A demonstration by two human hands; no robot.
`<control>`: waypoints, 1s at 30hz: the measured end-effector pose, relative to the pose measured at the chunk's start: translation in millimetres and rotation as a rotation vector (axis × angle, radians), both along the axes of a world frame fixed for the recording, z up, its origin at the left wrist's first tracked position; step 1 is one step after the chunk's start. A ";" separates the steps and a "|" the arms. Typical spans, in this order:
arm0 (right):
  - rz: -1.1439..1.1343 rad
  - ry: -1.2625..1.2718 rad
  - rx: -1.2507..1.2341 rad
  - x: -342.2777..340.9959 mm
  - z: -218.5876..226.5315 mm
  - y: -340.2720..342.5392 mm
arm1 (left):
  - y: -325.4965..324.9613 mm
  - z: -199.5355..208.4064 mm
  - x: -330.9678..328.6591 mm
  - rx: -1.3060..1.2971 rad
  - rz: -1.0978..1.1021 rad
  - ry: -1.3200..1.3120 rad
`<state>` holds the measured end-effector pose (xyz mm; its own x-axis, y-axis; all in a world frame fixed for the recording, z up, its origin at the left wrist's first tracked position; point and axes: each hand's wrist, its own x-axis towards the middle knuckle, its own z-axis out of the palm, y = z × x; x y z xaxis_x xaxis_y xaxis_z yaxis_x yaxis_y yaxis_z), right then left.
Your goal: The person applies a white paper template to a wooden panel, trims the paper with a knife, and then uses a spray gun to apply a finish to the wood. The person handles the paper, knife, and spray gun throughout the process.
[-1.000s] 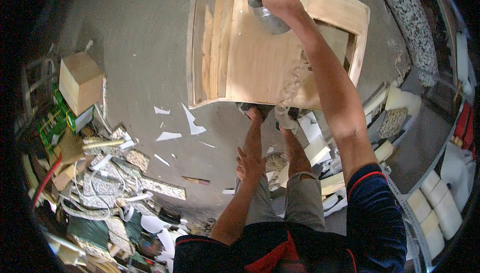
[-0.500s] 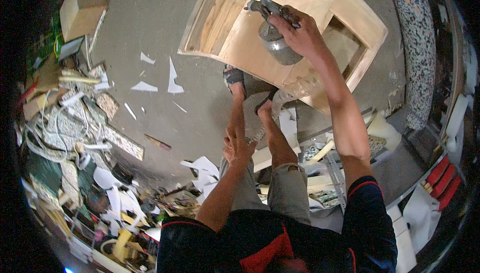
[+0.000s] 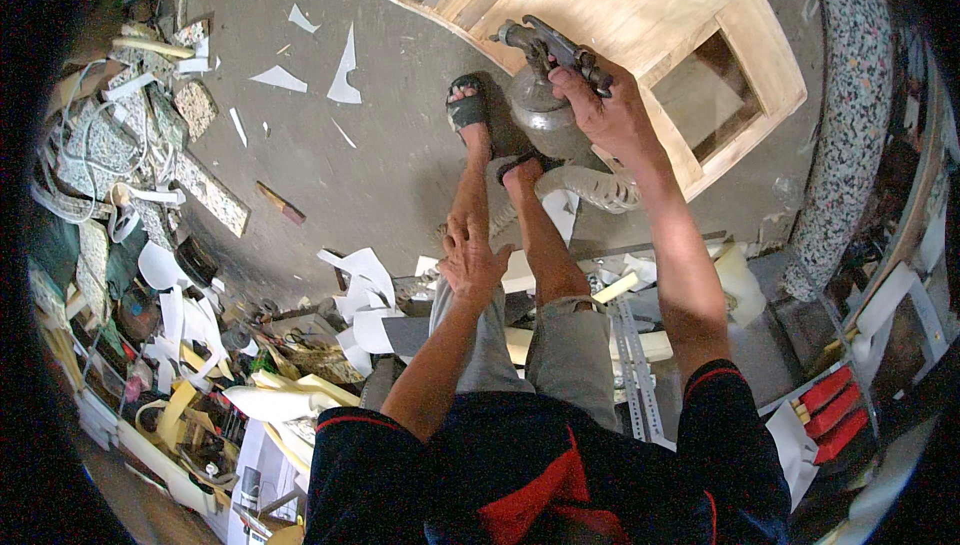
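Note:
My right hand [image 3: 610, 115] is closed round the handle of a metal spray gun [image 3: 545, 43]. The gun's dull silver cup [image 3: 550, 113] hangs under it, and its nozzle points left. This gun is held over the near edge of a plywood frame [image 3: 620, 5], which has a rectangular opening toward its right side. A pale coiled hose [image 3: 590, 187] runs below the gun and past my foot. My left hand [image 3: 470, 263] holds nothing; its fingers are stretched out over my lower leg, near the knee. Whether it touches the leg I cannot tell.
White scraps [image 3: 345, 70] lie on the grey floor at the left, near a small brush-like stick [image 3: 280, 202]. Speckled foam offcuts [image 3: 210, 195] and tangled hose pile up farther left. A speckled foam roll [image 3: 855, 115] stands at the right. Perforated metal strips [image 3: 632, 370] lie beside my knee.
The spray gun has come back from over the middle of the plywood to its near edge. My left hand's fingers have spread, and the whole view has shifted.

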<state>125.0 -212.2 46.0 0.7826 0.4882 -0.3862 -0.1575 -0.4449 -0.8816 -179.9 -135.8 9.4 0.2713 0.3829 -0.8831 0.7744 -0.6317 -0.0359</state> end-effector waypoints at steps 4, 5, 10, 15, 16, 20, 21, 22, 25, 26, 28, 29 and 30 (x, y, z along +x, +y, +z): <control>0.042 0.036 0.021 -7.5 8.0 14.6 | 9.0 0.2 -12.0 -0.020 0.088 0.044; 0.018 0.070 0.046 -9.1 9.2 18.6 | 10.6 -2.0 -13.9 -0.026 0.117 0.058; -0.130 0.314 0.079 -21.9 0.8 37.3 | 16.5 -10.5 -23.3 -0.025 0.088 0.064; -0.189 0.228 0.101 -36.7 -23.3 41.7 | 18.2 -9.0 -27.5 -0.030 0.106 0.093; -0.182 0.220 0.061 -39.4 -26.4 37.4 | 17.7 -8.3 -27.5 -0.032 0.109 0.104; -0.194 0.203 0.033 -48.8 -38.7 22.2 | 13.8 -7.7 -28.4 -0.036 0.113 0.082; -0.204 0.209 0.005 -51.0 -40.6 17.8 | 12.1 -7.9 -29.3 -0.038 0.108 0.084; -0.212 0.217 -0.021 -53.0 -42.3 13.9 | 10.4 -8.0 -30.7 -0.031 0.100 0.079; -0.222 0.206 -0.039 -57.0 -44.2 3.3 | 5.0 -9.5 -34.8 -0.022 0.088 0.068; -0.223 0.196 -0.036 -57.9 -43.4 -0.5 | 3.3 -10.3 -35.9 -0.022 0.085 0.065; -0.239 0.203 -0.047 -59.8 -39.9 -7.7 | 1.4 -11.7 -37.0 -0.018 0.063 0.033; -0.247 0.206 -0.052 -60.6 -37.6 -11.2 | 0.9 -12.4 -37.0 -0.027 0.055 0.053; -0.235 0.200 -0.094 -62.1 -34.7 -15.4 | 0.5 -12.7 -36.9 -0.024 0.058 0.032</control>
